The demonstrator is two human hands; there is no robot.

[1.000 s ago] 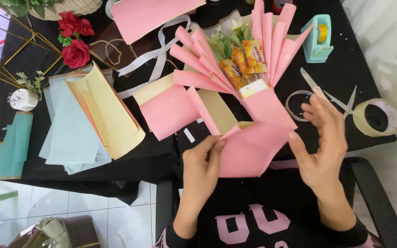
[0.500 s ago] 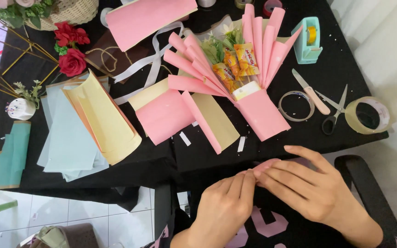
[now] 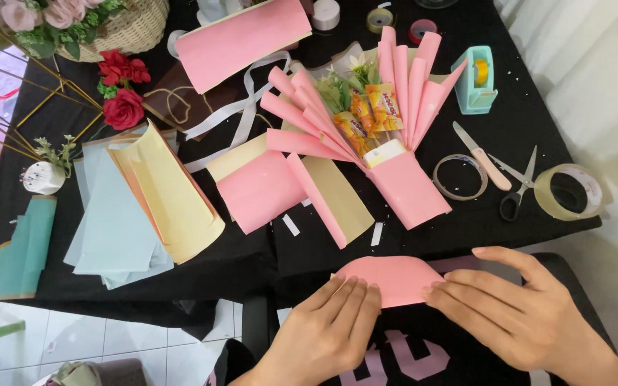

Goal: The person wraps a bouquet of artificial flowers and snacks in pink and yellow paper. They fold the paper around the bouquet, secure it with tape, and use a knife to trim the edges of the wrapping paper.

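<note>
At the near edge of the black worktop (image 3: 466, 236), the left hand (image 3: 327, 332) lies flat with fingers together on a folded pink paper (image 3: 391, 279). The right hand (image 3: 513, 311) presses the same paper from the other side, fingers spread. Behind stands a pink snack bouquet (image 3: 373, 136), with scissors (image 3: 516, 189) further right.

We see a black-covered tabletop (image 3: 423, 243) carrying a pink paper bouquet (image 3: 373, 136), loose pastel sheets (image 3: 116, 221), a yellow paper cone (image 3: 173, 200), red roses (image 3: 121, 89), scissors (image 3: 516, 189), tape rolls (image 3: 568, 191) and a mint tape dispenser (image 3: 476, 80).
</note>
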